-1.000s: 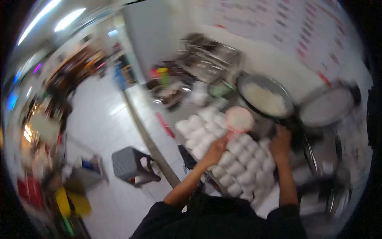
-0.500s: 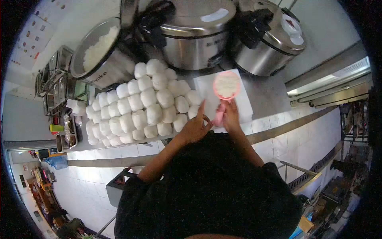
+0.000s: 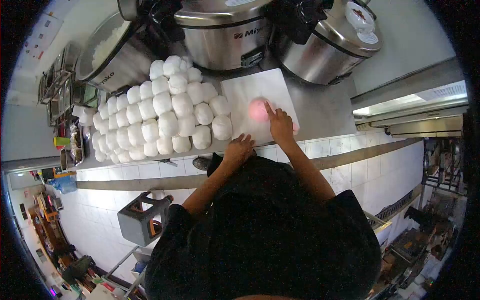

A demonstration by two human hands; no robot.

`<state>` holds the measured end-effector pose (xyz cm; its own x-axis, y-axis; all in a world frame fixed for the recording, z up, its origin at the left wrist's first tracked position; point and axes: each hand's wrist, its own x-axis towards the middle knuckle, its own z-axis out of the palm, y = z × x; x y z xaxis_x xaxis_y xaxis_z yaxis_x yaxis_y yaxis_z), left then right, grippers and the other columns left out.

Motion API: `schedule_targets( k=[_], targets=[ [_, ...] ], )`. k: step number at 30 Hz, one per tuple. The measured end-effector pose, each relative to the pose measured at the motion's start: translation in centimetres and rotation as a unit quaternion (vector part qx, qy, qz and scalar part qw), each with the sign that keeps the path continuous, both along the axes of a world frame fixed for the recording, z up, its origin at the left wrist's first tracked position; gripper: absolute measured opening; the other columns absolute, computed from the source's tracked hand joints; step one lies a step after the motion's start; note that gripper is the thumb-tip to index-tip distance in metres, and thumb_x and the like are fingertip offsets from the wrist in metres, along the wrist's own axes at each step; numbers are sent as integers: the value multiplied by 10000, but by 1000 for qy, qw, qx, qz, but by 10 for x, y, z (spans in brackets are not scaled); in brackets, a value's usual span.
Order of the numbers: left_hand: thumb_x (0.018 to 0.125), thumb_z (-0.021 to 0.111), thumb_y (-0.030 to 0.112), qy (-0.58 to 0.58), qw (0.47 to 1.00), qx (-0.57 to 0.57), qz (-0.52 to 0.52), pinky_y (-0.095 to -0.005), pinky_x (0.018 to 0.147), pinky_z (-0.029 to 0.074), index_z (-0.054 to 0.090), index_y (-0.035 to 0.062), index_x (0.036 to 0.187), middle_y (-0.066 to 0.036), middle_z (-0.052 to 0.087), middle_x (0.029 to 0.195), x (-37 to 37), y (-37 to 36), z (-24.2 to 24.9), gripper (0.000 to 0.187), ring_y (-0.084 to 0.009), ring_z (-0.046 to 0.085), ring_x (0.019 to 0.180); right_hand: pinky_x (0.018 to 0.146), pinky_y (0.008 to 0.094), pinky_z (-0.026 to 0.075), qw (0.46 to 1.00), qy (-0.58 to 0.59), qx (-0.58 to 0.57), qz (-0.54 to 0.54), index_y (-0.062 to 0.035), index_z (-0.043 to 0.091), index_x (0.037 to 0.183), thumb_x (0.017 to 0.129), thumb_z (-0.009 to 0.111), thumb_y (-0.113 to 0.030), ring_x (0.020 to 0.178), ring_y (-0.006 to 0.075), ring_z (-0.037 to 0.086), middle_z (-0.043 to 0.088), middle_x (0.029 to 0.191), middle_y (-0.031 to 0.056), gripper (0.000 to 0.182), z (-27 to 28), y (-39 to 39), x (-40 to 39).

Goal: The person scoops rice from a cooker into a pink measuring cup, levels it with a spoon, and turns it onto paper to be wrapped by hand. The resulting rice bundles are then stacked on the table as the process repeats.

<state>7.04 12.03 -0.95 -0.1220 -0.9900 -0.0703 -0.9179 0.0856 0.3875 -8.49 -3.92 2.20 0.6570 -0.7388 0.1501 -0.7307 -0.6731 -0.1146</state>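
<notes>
A pink bowl (image 3: 258, 109) lies upside down on a stack of white paper (image 3: 270, 82) on the steel counter. My right hand (image 3: 281, 125) is on the bowl's right side, its index finger extended onto the bowl's bottom. The bowl hides whatever is beneath it. Near the paper's lower left edge rests my left hand (image 3: 240, 149), fingers spread and holding nothing. A large pile of white wrapped bundles (image 3: 162, 102) stands directly left of the paper.
Behind the pile is an open pot of rice (image 3: 107, 47). Two lidded cookers (image 3: 220, 45) (image 3: 325, 50) stand at the counter's back. Metal containers (image 3: 62, 75) sit far left. A grey plastic stool (image 3: 142, 220) stands on the floor.
The pink bowl, which was upright with rice showing, is now inverted on the paper. My right hand has shifted onto it, and my left hand has moved down to the paper's edge.
</notes>
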Motion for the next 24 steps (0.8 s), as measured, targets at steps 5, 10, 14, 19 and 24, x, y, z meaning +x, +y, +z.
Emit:
schedule_targets(
  k=[5,10,14,19,24],
  targets=[
    [881,600,267,-83,995,-42,-34,-384,909,530,616,146,1213,-76,564,1326,-1,0,-47,354,-285,567,1192,715,440,495,983,-171,70,18,-183,390,1467,906,537,-102,814,320,601,586,940,150,586,-13,-6,-8],
    [931,540,285,-148,980,-63,-117,-394,824,556,615,143,1205,-75,567,1319,12,-2,-12,318,-296,644,1031,796,461,470,938,-340,-1,-70,-152,443,1429,871,554,-76,896,375,566,575,991,192,573,12,-34,-63],
    [915,565,275,-24,999,-12,-25,-397,733,566,620,131,1161,-84,633,1181,10,-7,15,290,-300,686,835,811,486,453,976,-177,-29,-121,-88,470,1379,875,594,-118,953,381,567,585,1017,209,519,5,-68,-129],
    [891,580,193,2,1000,-6,18,-435,698,547,643,112,1047,-122,689,891,17,-14,-1,186,-317,678,782,983,504,390,971,-191,-133,-54,-75,503,1349,877,608,-220,1166,404,497,530,1280,201,505,-6,-62,-148],
    [833,623,160,120,989,-44,78,-461,702,531,654,100,972,-139,686,830,10,-18,8,154,-360,665,768,1005,524,339,986,-164,-16,30,-111,649,1187,819,685,-365,1244,357,435,519,1320,133,449,-5,-4,-98]
  ],
)
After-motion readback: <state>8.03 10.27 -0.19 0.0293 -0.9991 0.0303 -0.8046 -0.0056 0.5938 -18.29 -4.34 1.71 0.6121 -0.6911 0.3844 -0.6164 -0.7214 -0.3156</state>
